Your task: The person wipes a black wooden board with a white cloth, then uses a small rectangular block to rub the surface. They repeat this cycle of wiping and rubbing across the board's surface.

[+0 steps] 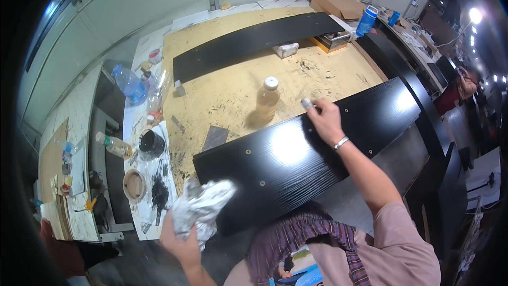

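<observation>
Black panel (317,156), glossy and wood-grained, lying along the near side of the yellowish table (233,108); the left hand (181,241) is clenched around a crumpled white cloth (203,206) near the panel's left end, while the right hand (327,122) pinches a small pale object (306,103) at its far edge. The panel is probably stiff, fairly heavy, slick and easily marred, best gripped by opposite ends; the cloth, soft and light, may be bunched anywhere.
</observation>
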`<state>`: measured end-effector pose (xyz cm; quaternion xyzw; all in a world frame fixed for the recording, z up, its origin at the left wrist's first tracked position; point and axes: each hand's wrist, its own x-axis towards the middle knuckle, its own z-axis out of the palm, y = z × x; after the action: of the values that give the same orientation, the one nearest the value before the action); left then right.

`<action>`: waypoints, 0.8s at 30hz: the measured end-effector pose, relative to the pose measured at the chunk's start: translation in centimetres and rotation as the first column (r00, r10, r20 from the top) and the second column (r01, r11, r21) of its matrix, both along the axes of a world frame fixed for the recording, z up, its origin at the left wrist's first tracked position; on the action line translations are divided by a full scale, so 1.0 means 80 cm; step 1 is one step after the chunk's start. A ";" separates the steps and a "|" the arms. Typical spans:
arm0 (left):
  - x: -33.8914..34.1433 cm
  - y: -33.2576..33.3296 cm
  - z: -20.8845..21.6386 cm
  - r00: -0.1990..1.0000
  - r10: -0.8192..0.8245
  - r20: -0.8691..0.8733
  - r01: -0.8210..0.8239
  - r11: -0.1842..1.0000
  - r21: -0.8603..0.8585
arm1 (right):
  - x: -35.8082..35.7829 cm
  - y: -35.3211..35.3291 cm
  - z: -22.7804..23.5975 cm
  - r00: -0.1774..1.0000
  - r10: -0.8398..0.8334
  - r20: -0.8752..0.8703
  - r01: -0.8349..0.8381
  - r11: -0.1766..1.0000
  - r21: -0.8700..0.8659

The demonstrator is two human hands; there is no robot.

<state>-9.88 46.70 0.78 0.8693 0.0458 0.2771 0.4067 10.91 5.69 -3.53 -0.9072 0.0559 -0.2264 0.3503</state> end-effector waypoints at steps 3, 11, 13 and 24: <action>0.068 -0.076 0.044 0.928 -0.371 0.015 0.368 0.924 0.100 | -0.011 0.014 -0.011 0.997 0.082 -0.004 -0.079 0.972 0.221; 0.258 -0.195 0.046 0.764 -0.568 -0.305 0.622 0.774 0.116 | -0.008 0.006 -0.024 0.996 0.093 -0.015 -0.072 0.853 0.517; 0.319 -0.226 0.029 0.864 -0.462 -0.199 0.500 0.833 0.238 | -0.005 0.008 -0.029 0.993 0.117 -0.021 -0.089 0.844 0.530; 0.443 -0.202 -0.037 0.925 -0.195 -0.327 0.271 0.940 0.207 | -0.010 0.009 -0.012 0.987 0.156 -0.022 -0.125 0.858 0.498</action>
<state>25.55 30.57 -2.19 0.9445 -0.0322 0.0941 0.3132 10.12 6.39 -4.50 -0.7951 0.0563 -0.1504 0.5848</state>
